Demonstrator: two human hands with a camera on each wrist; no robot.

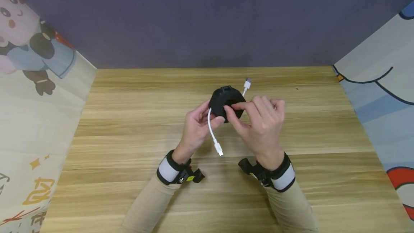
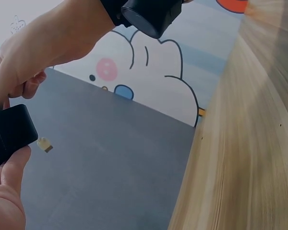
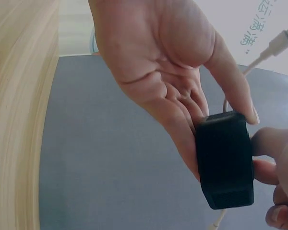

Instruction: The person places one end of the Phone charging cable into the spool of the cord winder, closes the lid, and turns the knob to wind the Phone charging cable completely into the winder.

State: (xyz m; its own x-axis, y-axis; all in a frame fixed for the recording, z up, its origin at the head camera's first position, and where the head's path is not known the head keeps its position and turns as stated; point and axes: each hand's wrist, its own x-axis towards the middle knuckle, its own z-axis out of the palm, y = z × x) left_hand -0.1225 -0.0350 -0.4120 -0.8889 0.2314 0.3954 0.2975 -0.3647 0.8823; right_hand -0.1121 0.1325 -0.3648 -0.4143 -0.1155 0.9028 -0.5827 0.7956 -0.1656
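Note:
My left hand [image 1: 196, 125] grips the black cable winder [image 1: 220, 98] from the left, with its thumb near the lower rim. In the right wrist view, its fingers and thumb hold the winder [image 3: 225, 160] on opposite sides. Thumb and forefinger of my right hand [image 1: 263, 121] pinch at the middle of the winder's face; what lies between the fingertips is hidden. A white charging cable [image 1: 210, 127] comes out of the winder. Its small plug hangs down at the lower left, while the USB plug [image 1: 247, 83] sticks out at the upper right.
The winder is held above a wooden table [image 1: 129, 136]. A dark grey-blue wall [image 1: 210, 21] stands behind, with cartoon-printed panels [image 1: 35, 92] on either side. Both wrists wear straps with small black cameras [image 1: 191, 175].

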